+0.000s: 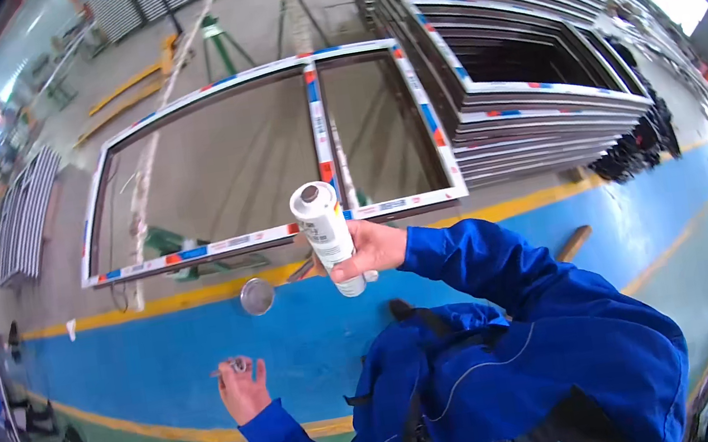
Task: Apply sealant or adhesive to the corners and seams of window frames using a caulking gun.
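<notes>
My right hand [369, 249] is closed around a white printed canister [322, 230] with a dark round piece at its top end. The canister is held nearly upright in front of the near rail of a window frame [240, 242] with a divider, wrapped in white, red and blue tape. Beside that hand, a short dark bar [299, 271] sticks out to the left. Lower left, my left hand [245, 391] is raised above the floor, with a small shiny metal piece [238, 364] at its fingers; its exact kind is too small to tell.
Green trestles [222, 44] stand beyond and under the frame. A tall stack of similar frames [539, 111] rises at the right. Left of my right hand is a round grey disc [257, 296]. A wooden block [573, 243] lies on the blue floor strip [146, 362].
</notes>
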Demonstrator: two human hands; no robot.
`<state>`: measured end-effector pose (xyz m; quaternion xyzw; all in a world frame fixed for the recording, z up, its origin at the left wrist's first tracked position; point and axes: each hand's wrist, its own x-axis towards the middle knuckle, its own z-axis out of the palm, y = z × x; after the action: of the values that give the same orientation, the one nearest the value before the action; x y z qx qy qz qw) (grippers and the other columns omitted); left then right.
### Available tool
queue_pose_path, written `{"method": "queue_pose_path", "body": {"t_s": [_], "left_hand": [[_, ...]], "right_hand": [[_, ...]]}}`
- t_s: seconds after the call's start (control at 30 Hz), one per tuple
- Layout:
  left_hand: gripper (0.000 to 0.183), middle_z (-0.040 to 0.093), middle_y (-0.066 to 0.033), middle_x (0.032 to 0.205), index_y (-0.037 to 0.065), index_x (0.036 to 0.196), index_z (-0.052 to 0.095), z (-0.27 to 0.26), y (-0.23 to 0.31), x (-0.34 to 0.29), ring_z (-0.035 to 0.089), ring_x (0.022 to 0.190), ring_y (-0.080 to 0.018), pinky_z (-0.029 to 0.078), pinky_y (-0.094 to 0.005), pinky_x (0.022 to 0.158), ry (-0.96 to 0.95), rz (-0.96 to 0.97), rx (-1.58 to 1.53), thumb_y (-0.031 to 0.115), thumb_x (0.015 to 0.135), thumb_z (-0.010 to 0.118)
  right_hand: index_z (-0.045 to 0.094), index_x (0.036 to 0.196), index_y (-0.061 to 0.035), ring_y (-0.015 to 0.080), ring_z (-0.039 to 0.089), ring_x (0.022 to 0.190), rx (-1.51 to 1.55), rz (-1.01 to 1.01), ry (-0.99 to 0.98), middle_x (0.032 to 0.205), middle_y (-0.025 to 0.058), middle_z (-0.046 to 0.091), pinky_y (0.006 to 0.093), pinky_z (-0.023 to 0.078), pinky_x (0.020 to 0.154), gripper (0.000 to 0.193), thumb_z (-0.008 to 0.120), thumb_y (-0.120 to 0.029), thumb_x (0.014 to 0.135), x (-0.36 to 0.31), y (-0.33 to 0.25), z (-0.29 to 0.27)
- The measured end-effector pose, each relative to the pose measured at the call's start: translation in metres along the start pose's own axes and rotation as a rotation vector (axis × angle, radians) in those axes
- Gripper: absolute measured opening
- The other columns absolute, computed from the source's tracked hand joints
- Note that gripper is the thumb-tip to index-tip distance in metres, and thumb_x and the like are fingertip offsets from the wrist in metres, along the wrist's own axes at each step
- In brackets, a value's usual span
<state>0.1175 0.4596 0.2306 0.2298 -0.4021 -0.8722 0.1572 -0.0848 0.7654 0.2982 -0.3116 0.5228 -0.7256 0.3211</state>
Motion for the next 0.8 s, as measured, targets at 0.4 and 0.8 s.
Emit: {"method": "queue_pose_path", "body": {"t_s": [0.4,0.8], "left_hand": [[0.026,0.06,0.0051,0.084,0.018,0.085,0.057,-0.016,-0.006,0.016,0.057,0.084,-0.0107,0.043,-0.0435,0.085,0.036,-0.224,-0.026,0.043,0.092,0.057],[0.027,0.06,0.0054,0.082,0.017,0.08,0.056,0.045,-0.018,0.044,0.056,0.083,-0.0115,0.04,-0.0434,0.086,0.045,-0.409,0.012,0.041,0.091,0.061]], "right_hand": [[0.043,0.114,-0.0019,0.0274,0.063,0.076,0.548,-0.256,1.445,0.087,0.0131,0.059,0.0449,0.055,0.071,0.041,0.059,-0.032,0.091,-0.222,0.022,-0.168],[0.042,0.107,-0.0096,0.0321,0.063,0.064,0.919,0.298,1.706,0.077,0.0142,0.056,0.0509,0.055,0.055,0.04,0.066,-0.033,0.086,-0.341,0.228,-0.17]]}}
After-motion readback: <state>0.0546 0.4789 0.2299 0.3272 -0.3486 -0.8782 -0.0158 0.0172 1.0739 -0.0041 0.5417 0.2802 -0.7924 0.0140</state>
